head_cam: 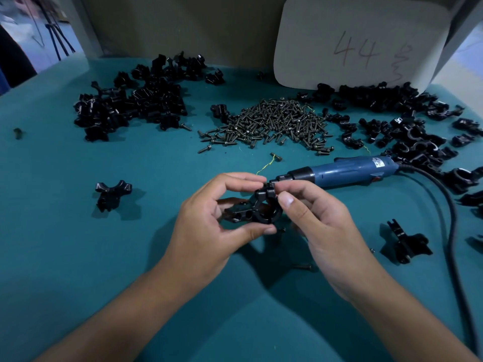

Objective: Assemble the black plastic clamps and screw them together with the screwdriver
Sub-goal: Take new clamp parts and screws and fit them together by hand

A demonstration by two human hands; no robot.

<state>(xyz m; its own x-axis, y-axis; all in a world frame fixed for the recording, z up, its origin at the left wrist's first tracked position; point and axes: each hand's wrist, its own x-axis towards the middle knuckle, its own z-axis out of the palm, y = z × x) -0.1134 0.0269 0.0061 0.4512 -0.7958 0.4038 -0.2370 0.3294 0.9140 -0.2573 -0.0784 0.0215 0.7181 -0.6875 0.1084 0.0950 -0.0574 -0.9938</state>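
Clamp (pixel 257 209) black, glossy, ring-shaped, two halves mated; both hands pinching it.

The screwdriver's cable (pixel 453 246) runs off the right edge (its far end unseen)

Bare forearms — no sleeves, rings.

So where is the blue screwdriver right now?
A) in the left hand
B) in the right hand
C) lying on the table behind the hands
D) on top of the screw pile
C: the blue screwdriver lies on the table, while both hands hold a black clamp.
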